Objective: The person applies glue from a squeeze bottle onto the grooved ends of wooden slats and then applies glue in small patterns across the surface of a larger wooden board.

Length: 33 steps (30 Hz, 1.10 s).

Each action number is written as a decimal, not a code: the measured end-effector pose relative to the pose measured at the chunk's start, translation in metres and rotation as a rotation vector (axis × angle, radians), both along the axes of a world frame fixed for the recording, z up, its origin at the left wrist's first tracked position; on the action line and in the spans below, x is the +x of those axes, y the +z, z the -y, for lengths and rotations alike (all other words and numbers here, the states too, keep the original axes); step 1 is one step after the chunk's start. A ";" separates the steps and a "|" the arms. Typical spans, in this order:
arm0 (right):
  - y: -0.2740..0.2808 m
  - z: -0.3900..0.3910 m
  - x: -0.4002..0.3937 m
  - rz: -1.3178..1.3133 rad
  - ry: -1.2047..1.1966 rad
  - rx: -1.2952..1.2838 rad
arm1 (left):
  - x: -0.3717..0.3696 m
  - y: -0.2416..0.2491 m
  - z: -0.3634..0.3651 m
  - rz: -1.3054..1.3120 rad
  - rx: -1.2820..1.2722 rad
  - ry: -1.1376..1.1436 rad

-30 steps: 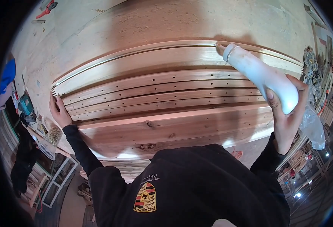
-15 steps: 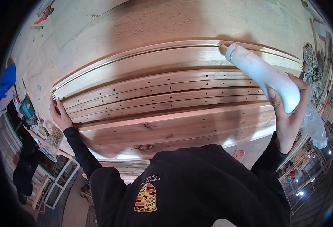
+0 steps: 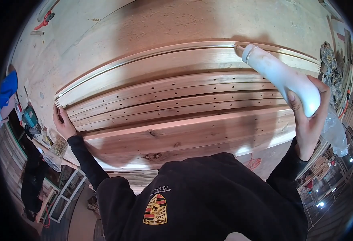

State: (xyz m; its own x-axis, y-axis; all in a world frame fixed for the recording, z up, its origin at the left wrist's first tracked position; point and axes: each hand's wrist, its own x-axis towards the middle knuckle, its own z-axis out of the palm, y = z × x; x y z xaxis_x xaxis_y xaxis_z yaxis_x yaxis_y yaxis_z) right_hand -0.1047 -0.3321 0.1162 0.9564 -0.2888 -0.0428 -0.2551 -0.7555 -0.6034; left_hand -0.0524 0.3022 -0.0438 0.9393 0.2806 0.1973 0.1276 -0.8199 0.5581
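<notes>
My right hand [image 3: 310,120] grips a white glue bottle [image 3: 281,76], tilted so its nozzle touches the top edge of the farthest long wooden board [image 3: 164,60] right of centre. A pale line runs along that edge to the left of the nozzle. My left hand [image 3: 62,123] rests flat against the left ends of the stacked drilled slats [image 3: 172,96]. A wider plank [image 3: 192,134] lies nearest my chest.
The boards lie on a large plywood workbench [image 3: 144,20]. A red tool [image 3: 44,18] sits at the far left corner. A bag of screws [image 3: 55,150] and a teal power tool [image 3: 28,118] lie at the left. Clutter and plastic wrap [image 3: 333,132] crowd the right edge.
The glue bottle and my right hand have slid a little to the right along the board's top edge. My left hand stays at the slat ends.
</notes>
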 end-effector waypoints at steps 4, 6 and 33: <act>0.000 0.006 0.001 0.010 0.010 -0.056 | 0.001 0.000 0.000 0.006 -0.017 0.003; 0.000 0.007 0.001 0.020 -0.002 -0.044 | 0.001 0.000 0.001 0.010 -0.008 0.006; 0.005 0.046 -0.004 -0.038 0.014 -0.023 | 0.002 0.002 0.003 0.008 -0.013 0.017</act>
